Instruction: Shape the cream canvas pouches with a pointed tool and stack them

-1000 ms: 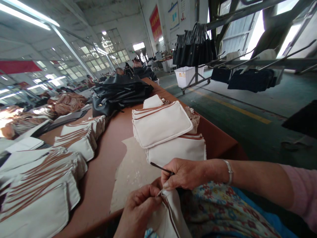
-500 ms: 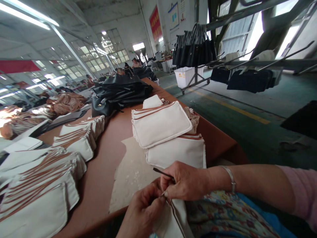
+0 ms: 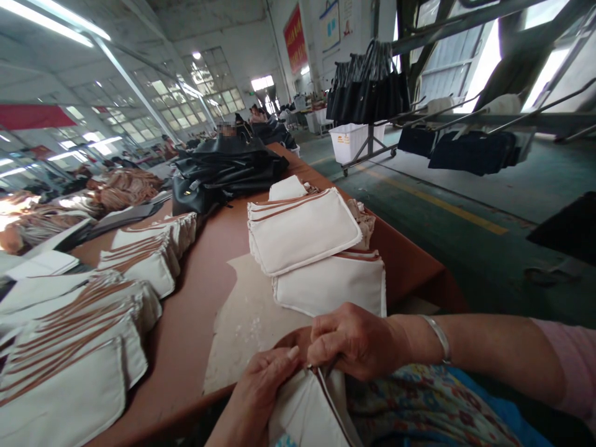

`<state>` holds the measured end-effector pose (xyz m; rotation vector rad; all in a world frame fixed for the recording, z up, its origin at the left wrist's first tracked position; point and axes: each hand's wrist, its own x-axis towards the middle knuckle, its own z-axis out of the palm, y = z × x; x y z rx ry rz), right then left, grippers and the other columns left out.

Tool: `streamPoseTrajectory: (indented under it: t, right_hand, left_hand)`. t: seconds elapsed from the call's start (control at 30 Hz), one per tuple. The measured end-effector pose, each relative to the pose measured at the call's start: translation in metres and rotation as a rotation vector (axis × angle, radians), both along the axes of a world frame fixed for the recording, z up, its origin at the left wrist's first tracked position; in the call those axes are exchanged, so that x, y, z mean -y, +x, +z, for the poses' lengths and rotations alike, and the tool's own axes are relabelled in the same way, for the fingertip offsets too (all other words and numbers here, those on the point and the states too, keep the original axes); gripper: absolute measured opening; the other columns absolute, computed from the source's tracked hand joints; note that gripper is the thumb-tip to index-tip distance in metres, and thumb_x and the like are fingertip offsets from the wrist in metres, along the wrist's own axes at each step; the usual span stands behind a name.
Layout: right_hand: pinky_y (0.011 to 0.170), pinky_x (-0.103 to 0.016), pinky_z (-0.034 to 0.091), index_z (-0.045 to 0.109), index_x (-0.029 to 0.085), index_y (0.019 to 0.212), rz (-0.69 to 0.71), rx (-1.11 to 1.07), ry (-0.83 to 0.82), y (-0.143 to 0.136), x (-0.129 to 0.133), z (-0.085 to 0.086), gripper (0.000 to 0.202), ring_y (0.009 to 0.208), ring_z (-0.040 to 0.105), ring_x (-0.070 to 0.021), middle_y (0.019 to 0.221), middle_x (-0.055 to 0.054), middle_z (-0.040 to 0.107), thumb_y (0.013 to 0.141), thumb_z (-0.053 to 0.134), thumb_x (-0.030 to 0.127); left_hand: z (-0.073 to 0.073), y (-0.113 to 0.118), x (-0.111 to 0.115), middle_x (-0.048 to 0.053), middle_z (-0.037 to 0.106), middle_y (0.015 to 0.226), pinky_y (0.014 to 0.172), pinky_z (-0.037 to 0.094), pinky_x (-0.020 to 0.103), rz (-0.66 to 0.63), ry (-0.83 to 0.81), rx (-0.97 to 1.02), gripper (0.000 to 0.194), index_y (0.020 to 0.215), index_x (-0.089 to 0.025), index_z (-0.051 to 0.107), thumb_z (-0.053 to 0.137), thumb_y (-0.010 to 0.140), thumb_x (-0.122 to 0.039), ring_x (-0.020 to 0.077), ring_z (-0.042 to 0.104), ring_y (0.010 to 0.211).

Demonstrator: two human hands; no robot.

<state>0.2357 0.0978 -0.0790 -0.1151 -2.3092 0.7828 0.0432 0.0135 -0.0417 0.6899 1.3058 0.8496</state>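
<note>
Cream pouch (image 3: 295, 413): in the head view, at the near edge of the brown table (image 3: 186, 335), above the lap, probably so both hands can reach its corner.
Left hand (image 3: 263, 388): closed on the pouch's upper left corner, seemingly to steady it.
Right hand (image 3: 356, 341): fingers pinched on the pouch by the end of its brown-edged opening (image 3: 328, 403), likely for close control; whether they hide anything else, I cannot tell.
Middle stack (image 3: 302, 236): cream pouches just beyond the hands, apparently within easy reach.
Left rows (image 3: 69, 385): overlapping pouches, perhaps fanned for easy picking.
Black bags (image 3: 228, 167): heaped at the far side.
</note>
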Motion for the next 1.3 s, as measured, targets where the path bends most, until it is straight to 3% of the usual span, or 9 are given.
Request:
streamPoseTrajectory:
  t: [0.2, 0.33, 0.43, 0.53, 0.63, 0.77, 0.9, 1.2, 1.3]
  right_hand:
    - [0.055, -0.023, 0.038, 0.064, 0.017, 0.092, -0.038, 0.026, 0.335, 0.008, -0.003, -0.004, 0.018, 0.068, 0.056, -0.0120, 0.079, -0.004, 0.062, 0.093, 0.046, 0.021]
    - [0.051, -0.026, 0.033, 0.062, 0.019, 0.090, -0.078, 0.061, 0.504, 0.013, -0.002, -0.002, 0.017, 0.060, 0.049, -0.0123, 0.070, -0.002, 0.056, 0.093, 0.047, 0.024]
    - [0.057, -0.024, 0.038, 0.060, 0.017, 0.091, -0.017, 0.018, 0.317, 0.014, 0.004, 0.001, 0.016, 0.067, 0.053, -0.0128, 0.074, -0.004, 0.059, 0.092, 0.044, 0.019]
    - [0.063, -0.021, 0.042, 0.058, 0.013, 0.096, -0.079, -0.042, -0.205, 0.013, 0.006, 0.011, 0.019, 0.071, 0.054, -0.0116, 0.078, -0.004, 0.060, 0.094, 0.042, 0.023]
    - [0.055, -0.018, 0.037, 0.062, 0.010, 0.090, -0.133, 0.149, -0.593, 0.009, 0.000, 0.027, 0.030, 0.060, 0.045, -0.0081, 0.068, 0.001, 0.052, 0.094, 0.047, 0.035]
    - [0.053, -0.017, 0.033, 0.062, 0.010, 0.074, 0.091, 0.403, -0.637, 0.002, -0.016, 0.038, 0.030, 0.057, 0.038, -0.0064, 0.060, 0.005, 0.042, 0.089, 0.056, 0.035]
    - [0.059, -0.017, 0.036, 0.061, 0.010, 0.080, 0.177, 0.347, -0.541, -0.002, -0.019, 0.030, 0.023, 0.062, 0.044, -0.0067, 0.066, 0.004, 0.049, 0.086, 0.060, 0.032]
    - [0.053, -0.017, 0.030, 0.060, 0.008, 0.079, 0.279, 0.204, -0.847, -0.005, -0.011, 0.014, 0.032, 0.059, 0.034, -0.0053, 0.064, 0.005, 0.043, 0.085, 0.062, 0.039]
    - [0.054, -0.016, 0.032, 0.061, 0.007, 0.079, 0.246, 0.185, -0.834, -0.008, -0.009, 0.014, 0.029, 0.059, 0.036, -0.0054, 0.065, 0.004, 0.045, 0.085, 0.063, 0.036]
  left_hand:
    - [-0.003, 0.002, -0.002, -0.002, 0.049, 0.053, 0.046, 0.022, 0.019, -0.069, -0.095, 0.035, 0.042, 0.062, -0.014, 0.055, 0.083, 0.068, -0.044, 0.0064, 0.036, 0.046]
    - [-0.007, 0.000, -0.001, -0.003, 0.048, 0.054, 0.045, 0.021, 0.020, -0.122, -0.007, -0.080, 0.043, 0.065, -0.015, 0.056, 0.080, 0.069, -0.051, 0.0072, 0.035, 0.047]
    - [0.001, 0.002, -0.001, -0.004, 0.044, 0.057, 0.046, 0.022, 0.020, -0.199, 0.126, -0.268, 0.043, 0.065, -0.015, 0.058, 0.074, 0.074, -0.054, 0.0085, 0.033, 0.051]
    - [0.014, 0.004, -0.002, -0.004, 0.041, 0.059, 0.048, 0.025, 0.021, -0.271, 0.266, -0.473, 0.043, 0.062, -0.015, 0.059, 0.068, 0.079, -0.054, 0.0103, 0.033, 0.055]
    - [0.025, 0.006, -0.002, -0.003, 0.041, 0.059, 0.049, 0.028, 0.021, -0.295, 0.355, -0.576, 0.041, 0.060, -0.017, 0.057, 0.064, 0.083, -0.051, 0.0117, 0.035, 0.056]
    - [0.030, 0.007, -0.004, -0.001, 0.052, 0.061, 0.055, 0.035, 0.021, -0.330, 0.458, -0.671, 0.033, 0.061, -0.019, 0.061, 0.065, 0.084, -0.041, 0.0149, 0.046, 0.059]
    - [0.028, 0.007, -0.002, 0.000, 0.057, 0.062, 0.057, 0.037, 0.022, -0.309, 0.499, -0.664, 0.030, 0.061, -0.019, 0.063, 0.068, 0.082, -0.039, 0.0160, 0.049, 0.060]
    - [0.009, 0.000, 0.006, 0.001, 0.050, 0.056, 0.049, 0.029, 0.022, -0.088, 0.129, 0.010, 0.065, 0.063, -0.011, 0.068, 0.057, 0.077, -0.073, 0.0111, 0.037, 0.052]
    - [0.010, 0.003, 0.007, -0.001, 0.050, 0.052, 0.046, 0.027, 0.020, -0.035, 0.072, 0.079, 0.051, 0.062, -0.013, 0.065, 0.075, 0.068, -0.063, 0.0085, 0.037, 0.046]
